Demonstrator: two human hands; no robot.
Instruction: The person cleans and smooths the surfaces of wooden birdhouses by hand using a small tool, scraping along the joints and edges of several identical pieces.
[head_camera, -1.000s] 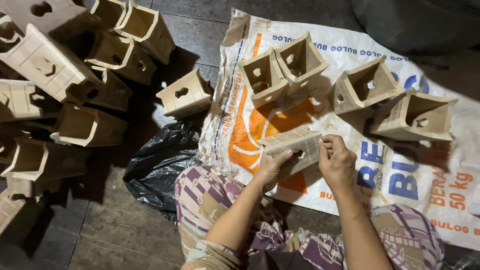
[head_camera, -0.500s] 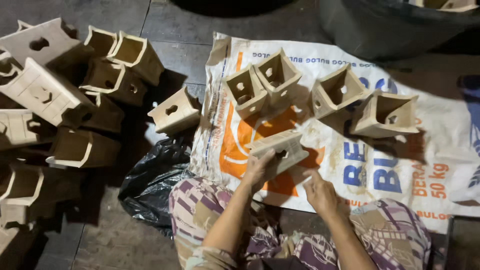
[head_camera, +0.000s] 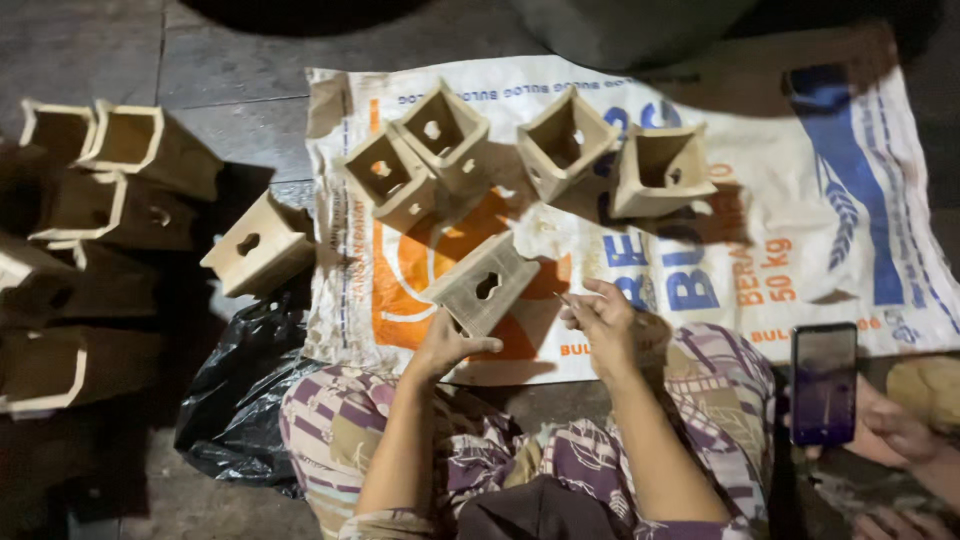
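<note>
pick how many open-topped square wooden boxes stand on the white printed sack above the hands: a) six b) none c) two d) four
d: four open wooden boxes stand in a row on the white sack, apart from the wooden piece with a cut-out hole that the left hand holds.

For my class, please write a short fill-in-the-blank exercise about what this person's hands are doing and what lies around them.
1. The left hand holds a wooden box with a ____ in its side.
2. The right hand holds ____ box.
3. ____ open boxes stand in a row on the printed sack.
4. Another person's hand holds a ____.

Missing words: hole; no; Four; phone
</note>
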